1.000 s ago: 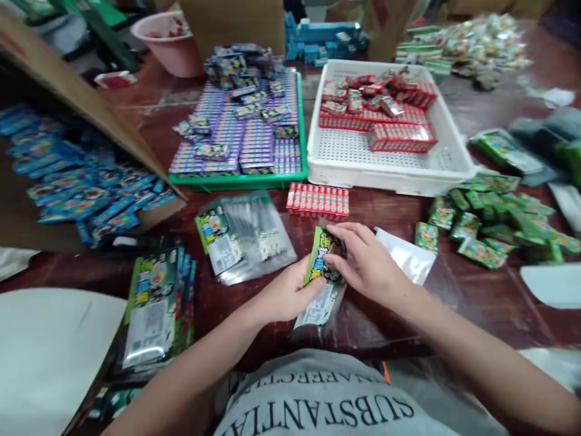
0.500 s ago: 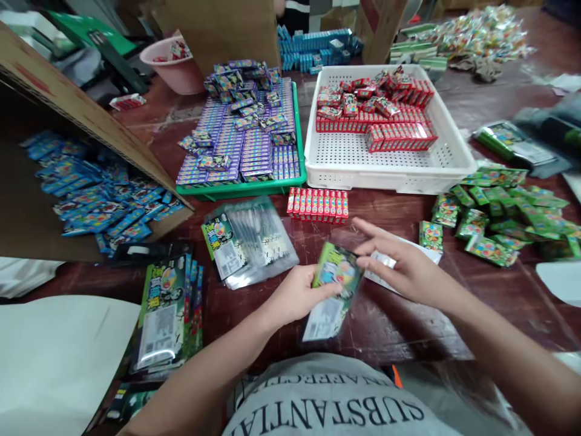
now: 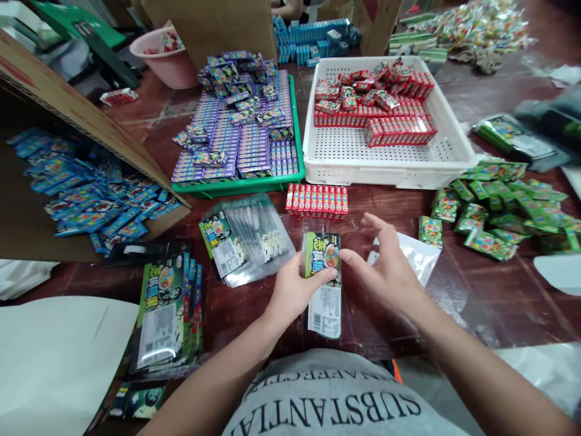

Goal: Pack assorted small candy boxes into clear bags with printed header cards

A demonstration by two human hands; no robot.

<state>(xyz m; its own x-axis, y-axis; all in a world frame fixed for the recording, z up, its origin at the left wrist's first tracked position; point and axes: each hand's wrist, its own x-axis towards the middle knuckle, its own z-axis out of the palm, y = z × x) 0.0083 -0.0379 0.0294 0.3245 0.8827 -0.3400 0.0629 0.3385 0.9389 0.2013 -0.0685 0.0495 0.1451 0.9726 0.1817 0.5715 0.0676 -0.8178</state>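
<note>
My left hand point(image 3: 290, 292) grips a green and black printed candy bag point(image 3: 324, 312) by its left side, thumb across the front. The bag stands nearly upright in view, with a pale label panel low down. My right hand point(image 3: 388, 266) is open, fingers apart, its thumb tip close to the bag's right edge; whether it touches I cannot tell. Beyond the bag lies a row of small red candy boxes point(image 3: 316, 201). To the left, a fanned stack of clear-backed bags point(image 3: 254, 239) rests on the table. A white and clear packet point(image 3: 415, 257) lies partly behind my right hand.
A green tray point(image 3: 245, 186) holds purple boxes; a white basket point(image 3: 390, 172) holds red ones. Green boxes point(image 3: 512, 212) are heaped at right. Blue packets point(image 3: 100, 194) fill a cardboard box at left, and filled bags point(image 3: 163, 309) are stacked nearby. A pink tub point(image 3: 167, 66) stands behind.
The bag has turned from a tilt to nearly upright in my left hand. My right hand has drawn slightly right, its fingers now raised and off the bag's top corner.
</note>
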